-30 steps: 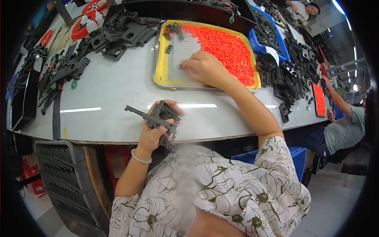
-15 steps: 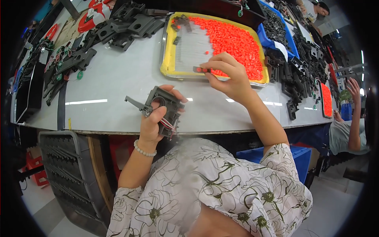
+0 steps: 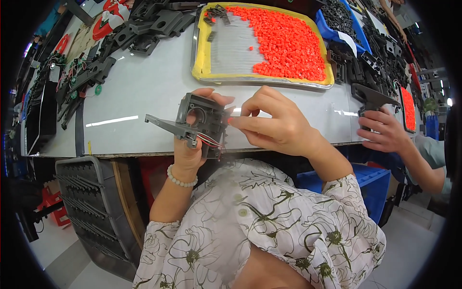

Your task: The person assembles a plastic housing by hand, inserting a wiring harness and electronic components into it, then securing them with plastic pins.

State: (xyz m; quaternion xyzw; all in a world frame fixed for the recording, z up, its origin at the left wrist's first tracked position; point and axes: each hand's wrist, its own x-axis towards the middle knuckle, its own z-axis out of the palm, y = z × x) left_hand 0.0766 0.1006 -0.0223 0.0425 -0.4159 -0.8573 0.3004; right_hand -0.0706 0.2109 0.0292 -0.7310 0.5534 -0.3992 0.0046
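My left hand (image 3: 186,158) grips a dark grey plastic housing (image 3: 196,102) with a round opening, a long arm sticking out to the left and red and white wires hanging from its lower side. My right hand (image 3: 281,123) is closed in a pinch at the housing's right side. Between its fingertips a bit of red (image 3: 229,120) shows, part of a small dark piece with red caps; the fingers hide most of it. Beyond my hands lies a yellow-edged metal tray (image 3: 204,53) of small red caps (image 3: 288,50), with a few dark pieces (image 3: 219,13) in its far left corner.
Dark grey plastic parts (image 3: 161,24) are heaped at the far left, near wired green pieces (image 3: 79,77). A blue bin (image 3: 356,36) of dark parts stands far right. At right, a co-worker's hand (image 3: 385,129) holds a dark part (image 3: 373,96). A grey rack (image 3: 89,202) stands below the table.
My right hand has come from the tray's near edge down to the housing, carrying the small dark piece. The housing has turned slightly. The co-worker's hand has come nearer with a dark part.
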